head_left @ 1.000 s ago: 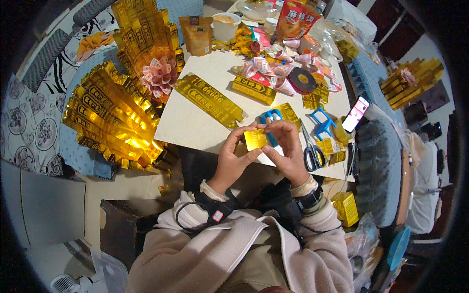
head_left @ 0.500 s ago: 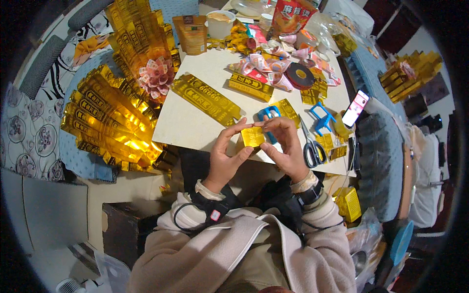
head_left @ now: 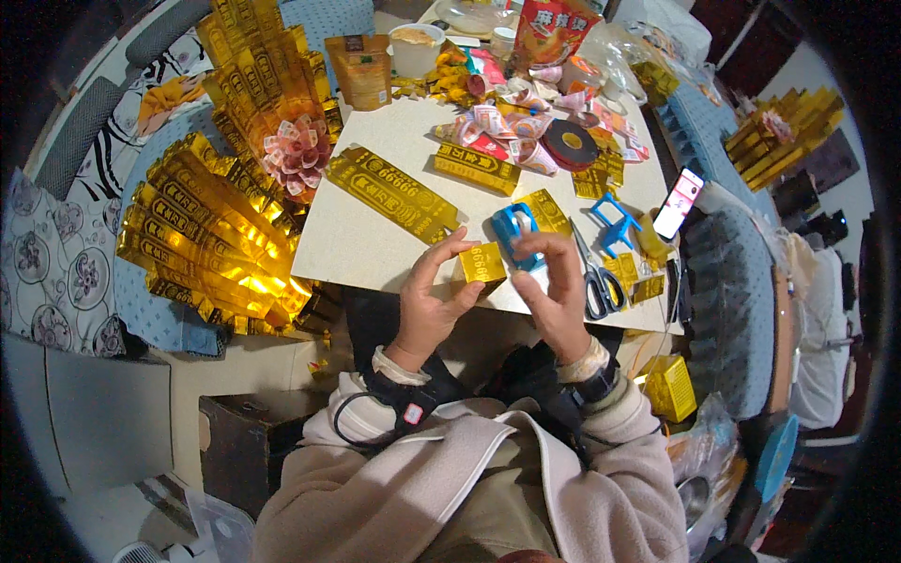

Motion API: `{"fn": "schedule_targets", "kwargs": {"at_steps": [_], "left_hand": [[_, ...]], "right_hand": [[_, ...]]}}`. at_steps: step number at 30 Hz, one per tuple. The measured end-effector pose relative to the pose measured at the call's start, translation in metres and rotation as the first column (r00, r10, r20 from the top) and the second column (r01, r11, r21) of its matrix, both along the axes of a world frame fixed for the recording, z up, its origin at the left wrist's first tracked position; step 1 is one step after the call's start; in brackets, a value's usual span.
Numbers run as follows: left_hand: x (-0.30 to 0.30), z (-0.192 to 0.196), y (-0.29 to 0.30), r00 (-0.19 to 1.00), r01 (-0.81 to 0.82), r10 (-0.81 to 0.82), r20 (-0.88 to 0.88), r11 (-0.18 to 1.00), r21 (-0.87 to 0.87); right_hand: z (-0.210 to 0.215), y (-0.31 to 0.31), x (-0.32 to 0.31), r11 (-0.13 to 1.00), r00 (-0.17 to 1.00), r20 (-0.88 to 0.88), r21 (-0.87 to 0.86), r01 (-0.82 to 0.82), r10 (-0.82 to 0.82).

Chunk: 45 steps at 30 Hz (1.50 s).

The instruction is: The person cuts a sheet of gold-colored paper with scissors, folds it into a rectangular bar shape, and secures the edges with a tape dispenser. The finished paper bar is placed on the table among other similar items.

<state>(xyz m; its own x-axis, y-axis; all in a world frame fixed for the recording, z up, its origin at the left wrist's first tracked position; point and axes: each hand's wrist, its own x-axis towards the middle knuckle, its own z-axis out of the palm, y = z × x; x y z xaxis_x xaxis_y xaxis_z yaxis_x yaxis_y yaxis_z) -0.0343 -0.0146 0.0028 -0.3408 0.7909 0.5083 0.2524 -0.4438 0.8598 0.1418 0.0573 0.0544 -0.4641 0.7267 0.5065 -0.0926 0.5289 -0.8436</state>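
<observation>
A small gold foil-paper box (head_left: pixel 483 264) sits between the thumb and fingers of my left hand (head_left: pixel 428 298), just over the table's near edge. My right hand (head_left: pixel 557 289) is off the box, thumb and curled forefinger apart with nothing visible between them. Just beyond its fingertips is a blue tape dispenser (head_left: pixel 508 223) on the table, partly covered by the fingers; whether they touch it I cannot tell. Flat gold foil strips lie farther off: a long one (head_left: pixel 394 192) on the left and a shorter folded one (head_left: pixel 476 169) in the middle.
On the white table (head_left: pixel 328 239) are scissors (head_left: pixel 601 286), a blue plastic frame (head_left: pixel 616 225), a dark tape roll (head_left: pixel 570 144), a phone (head_left: pixel 678 205) and pink paper cones (head_left: pixel 533 155). Left stands a gold foil fan (head_left: pixel 211 230) with a pink paper flower (head_left: pixel 297 155). A gold box (head_left: pixel 669 387) sits lower right.
My right hand has let go of the gold box and moved slightly right, beside the blue tape dispenser. My left hand keeps the box, which is now turned a little.
</observation>
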Motion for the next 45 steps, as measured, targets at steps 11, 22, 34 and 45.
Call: {"fn": "schedule_targets", "kwargs": {"at_steps": [11,22,34,45], "left_hand": [[-0.001,-0.002,0.001,0.999,-0.028,0.028,-0.033,1.0,0.011],[0.003,-0.004,0.001,0.995,-0.074,0.075,-0.06,0.997,0.026],[0.005,-0.002,0.0,0.992,-0.101,0.102,-0.076,0.995,0.017],[0.004,-0.002,0.0,0.99,-0.103,0.106,-0.092,0.994,0.033]], "right_hand": [[-0.005,-0.047,-0.01,0.875,0.991,-0.086,-0.482,0.049,-0.103],[0.0,-0.051,-0.015,0.815,0.979,0.003,-0.554,0.171,-0.204],[0.004,-0.048,-0.019,0.764,0.965,0.061,-0.599,0.24,-0.256],[0.002,-0.044,-0.017,0.755,0.961,0.102,-0.6,0.265,-0.256]]}}
